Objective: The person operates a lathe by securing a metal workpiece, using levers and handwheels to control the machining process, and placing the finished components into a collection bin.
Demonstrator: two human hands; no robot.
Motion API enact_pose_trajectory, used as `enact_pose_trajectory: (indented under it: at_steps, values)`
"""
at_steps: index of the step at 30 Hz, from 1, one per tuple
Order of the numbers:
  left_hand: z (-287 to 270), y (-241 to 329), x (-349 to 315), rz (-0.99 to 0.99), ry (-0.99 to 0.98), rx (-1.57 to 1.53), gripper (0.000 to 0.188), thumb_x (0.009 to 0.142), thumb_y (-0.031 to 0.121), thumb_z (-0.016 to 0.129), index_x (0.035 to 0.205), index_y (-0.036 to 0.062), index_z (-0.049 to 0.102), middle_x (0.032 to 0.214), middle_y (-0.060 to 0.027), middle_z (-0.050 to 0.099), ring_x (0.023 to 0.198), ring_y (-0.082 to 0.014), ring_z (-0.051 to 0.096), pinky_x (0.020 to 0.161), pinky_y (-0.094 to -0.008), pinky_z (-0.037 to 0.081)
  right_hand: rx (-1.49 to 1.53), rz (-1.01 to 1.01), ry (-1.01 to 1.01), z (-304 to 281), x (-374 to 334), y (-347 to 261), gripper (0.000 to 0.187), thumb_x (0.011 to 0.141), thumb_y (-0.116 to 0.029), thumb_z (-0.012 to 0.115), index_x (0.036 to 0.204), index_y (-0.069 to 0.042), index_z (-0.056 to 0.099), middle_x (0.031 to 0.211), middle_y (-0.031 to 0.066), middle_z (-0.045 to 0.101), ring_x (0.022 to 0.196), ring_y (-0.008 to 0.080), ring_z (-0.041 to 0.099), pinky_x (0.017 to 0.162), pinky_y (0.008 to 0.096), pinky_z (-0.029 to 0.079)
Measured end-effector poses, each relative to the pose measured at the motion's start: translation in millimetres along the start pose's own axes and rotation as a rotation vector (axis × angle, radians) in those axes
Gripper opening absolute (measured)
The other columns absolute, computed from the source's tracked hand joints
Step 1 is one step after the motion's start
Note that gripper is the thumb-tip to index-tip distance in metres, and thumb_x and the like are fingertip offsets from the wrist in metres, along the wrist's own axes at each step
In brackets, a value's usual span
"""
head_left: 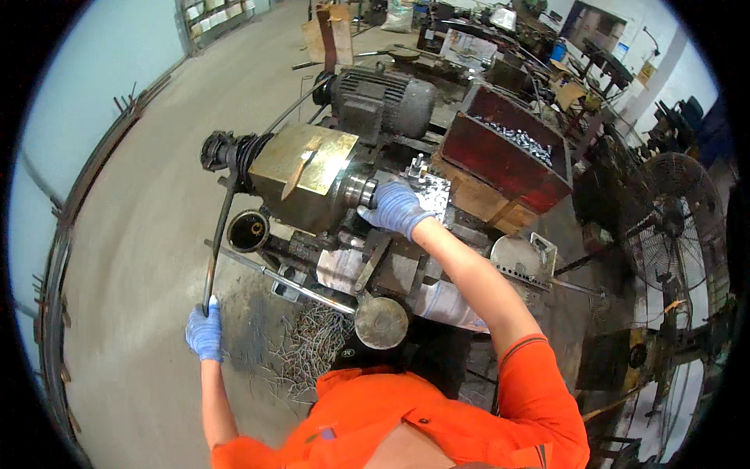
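My left hand (205, 332), in a blue-and-white knitted glove, is closed round the lower end of a long dark lever bar (223, 227). The bar rises to a black hub (226, 152) at the left end of a lathe headstock (305, 172). My right hand (397, 209), gloved alike, is at the shiny spindle nose (359, 191) on the headstock's right side. Its fingers are curled and its thumb lies just below the nose; whatever it holds is hidden. A wooden-handled brush (299, 172) lies on the brass-coloured headstock top.
Behind the headstock sits an electric motor (383, 102). A red bin (508, 144) of small metal parts stands at the right. Nearer me are a round metal disc (381, 323), a steel rod (281, 280) and tangled metal shavings (312, 344). A large fan (672, 223) stands far right.
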State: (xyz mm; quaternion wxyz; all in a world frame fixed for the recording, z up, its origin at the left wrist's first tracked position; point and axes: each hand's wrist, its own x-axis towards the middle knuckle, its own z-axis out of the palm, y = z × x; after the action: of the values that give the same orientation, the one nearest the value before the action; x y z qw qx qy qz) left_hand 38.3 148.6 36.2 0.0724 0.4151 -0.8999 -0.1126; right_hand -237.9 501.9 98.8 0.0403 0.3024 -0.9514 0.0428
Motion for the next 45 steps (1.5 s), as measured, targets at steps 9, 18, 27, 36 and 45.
enact_pose_trajectory:
  at_steps: [9,18,27,36,45]
  values:
    - [-18,13,4,0.424,0.206,0.228,0.047,0.086,0.050,0.049,0.102,0.0084,0.063,0.080,-0.0166,0.065,0.074,-0.0333,0.063,0.067,-0.0434,0.047,0.046,0.070,0.296,-88,-66,36,0.035,0.076,-0.043,0.064,0.075,-0.009,0.072,0.083,0.0130,0.066,0.083,0.0292,0.060,0.081,0.0376,0.047]
    - [-66,170,19,0.721,0.251,-0.496,0.047,0.085,0.042,0.057,0.118,0.0085,0.058,0.071,-0.0108,0.063,0.062,-0.0246,0.062,0.058,-0.0358,0.047,-0.201,0.286,0.737,-146,-130,121,0.039,0.072,-0.037,0.071,0.101,-0.011,0.067,0.122,0.0197,0.052,0.109,0.0366,0.049,0.093,0.0426,0.041]
    - [2,247,46,0.943,0.492,-0.344,0.040,0.087,0.037,0.055,0.115,0.0095,0.059,0.069,-0.0132,0.062,0.056,-0.0287,0.060,0.053,-0.0398,0.047,0.214,0.454,0.508,-14,-278,62,0.027,0.070,-0.029,0.073,0.086,-0.008,0.069,0.103,0.0197,0.061,0.102,0.0363,0.055,0.089,0.0428,0.042]
    - [15,271,-49,1.188,0.351,-0.636,0.021,0.087,0.024,0.055,0.097,0.0077,0.065,0.068,-0.0119,0.059,0.056,-0.0285,0.058,0.051,-0.0396,0.045,0.426,0.736,0.454,50,-366,52,0.016,0.067,-0.016,0.074,0.079,-0.007,0.070,0.092,0.0122,0.066,0.087,0.0280,0.062,0.082,0.0364,0.047]
    - [56,277,-51,1.185,0.130,-0.467,0.020,0.086,0.024,0.056,0.095,0.0093,0.066,0.071,-0.0118,0.062,0.061,-0.0292,0.061,0.054,-0.0385,0.048,0.398,0.659,0.488,38,-355,46,0.014,0.066,-0.015,0.075,0.076,-0.006,0.070,0.086,0.0113,0.067,0.082,0.0274,0.063,0.078,0.0354,0.048]
